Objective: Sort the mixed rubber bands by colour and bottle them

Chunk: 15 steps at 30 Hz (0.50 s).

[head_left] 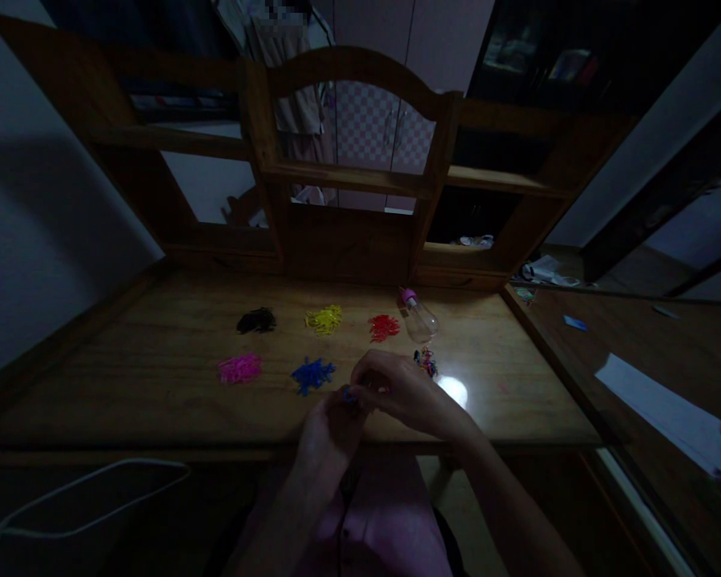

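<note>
My left hand and my right hand meet at the desk's front edge, fingers closed together. Between their fingertips is a small blue piece, mostly covered and too dark to name its kind. A heap of small blue pieces lies just beyond my left hand. Beyond my right hand are red pieces, and beside it a little mixed-colour heap. Farther left lie yellow pieces, black pieces and pink pieces.
A clear bulb-shaped bottle with a pink cap lies on the wooden desk, behind the mixed heap. A wooden shelf frame stands along the back. To the right, white paper rests on another wooden surface. A white cable hangs at lower left.
</note>
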Each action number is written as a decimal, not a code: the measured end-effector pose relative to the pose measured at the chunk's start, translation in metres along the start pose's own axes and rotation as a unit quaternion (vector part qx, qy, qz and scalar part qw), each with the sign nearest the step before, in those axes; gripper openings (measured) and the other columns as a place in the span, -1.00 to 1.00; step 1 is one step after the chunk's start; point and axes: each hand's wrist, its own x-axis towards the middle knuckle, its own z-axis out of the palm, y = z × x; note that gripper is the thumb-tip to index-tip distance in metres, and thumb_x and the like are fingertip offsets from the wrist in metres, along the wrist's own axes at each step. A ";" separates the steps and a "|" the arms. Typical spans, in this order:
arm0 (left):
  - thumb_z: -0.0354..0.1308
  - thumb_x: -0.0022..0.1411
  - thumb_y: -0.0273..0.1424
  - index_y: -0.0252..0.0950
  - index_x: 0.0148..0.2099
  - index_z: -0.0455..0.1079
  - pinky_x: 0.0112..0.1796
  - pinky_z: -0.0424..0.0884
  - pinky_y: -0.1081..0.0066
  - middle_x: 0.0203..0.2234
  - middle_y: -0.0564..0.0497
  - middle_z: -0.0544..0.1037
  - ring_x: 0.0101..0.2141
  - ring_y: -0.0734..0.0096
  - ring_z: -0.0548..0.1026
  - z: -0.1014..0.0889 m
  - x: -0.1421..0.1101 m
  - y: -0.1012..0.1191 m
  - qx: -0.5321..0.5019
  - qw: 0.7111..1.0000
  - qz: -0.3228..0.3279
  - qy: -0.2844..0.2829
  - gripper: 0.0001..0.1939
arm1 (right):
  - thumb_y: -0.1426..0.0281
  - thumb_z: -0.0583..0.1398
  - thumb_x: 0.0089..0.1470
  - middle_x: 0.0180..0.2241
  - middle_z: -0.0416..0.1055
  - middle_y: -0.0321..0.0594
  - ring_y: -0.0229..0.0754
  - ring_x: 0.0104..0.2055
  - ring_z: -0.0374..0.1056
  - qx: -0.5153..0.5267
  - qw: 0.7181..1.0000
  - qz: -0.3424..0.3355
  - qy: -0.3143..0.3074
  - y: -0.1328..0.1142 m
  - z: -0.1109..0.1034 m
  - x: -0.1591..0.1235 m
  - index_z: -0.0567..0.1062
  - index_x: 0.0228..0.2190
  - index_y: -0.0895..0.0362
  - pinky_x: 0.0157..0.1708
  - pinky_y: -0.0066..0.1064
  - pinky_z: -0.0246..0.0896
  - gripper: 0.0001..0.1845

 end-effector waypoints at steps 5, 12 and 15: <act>-0.05 0.12 -0.59 -0.26 -0.36 0.40 -0.28 0.51 0.39 -0.49 -0.02 0.53 -0.34 0.34 0.56 0.012 -0.021 0.018 -0.012 1.000 -0.004 -0.013 -0.77 | 0.57 0.15 0.16 -0.30 0.45 -0.21 -0.26 -0.28 0.37 -0.082 0.997 -0.005 -0.002 0.000 0.025 0.008 0.50 -0.30 0.16 -0.27 -0.48 0.23 -0.85; -0.11 -0.07 -0.72 -0.19 -0.36 0.44 0.11 0.30 0.14 -0.34 -0.06 0.56 0.11 0.27 0.41 0.009 -0.029 0.039 0.353 0.924 0.149 0.010 -0.59 | 0.43 -0.01 0.32 -0.27 0.49 -0.20 -0.19 -0.21 0.44 -0.048 0.999 -0.009 0.018 -0.010 0.030 0.009 0.49 -0.15 0.09 -0.20 -0.43 0.27 -0.73; -0.08 -0.07 -0.66 -0.18 -0.31 0.49 0.16 0.19 -0.07 -0.22 -0.11 0.57 0.17 0.08 0.33 -0.002 -0.023 0.050 0.532 0.812 0.238 -0.020 -0.59 | 0.33 -0.05 0.35 -0.22 0.50 -0.21 -0.16 -0.14 0.44 0.004 0.997 -0.003 0.079 -0.013 0.024 0.004 0.46 -0.06 0.03 -0.14 -0.38 0.29 -0.68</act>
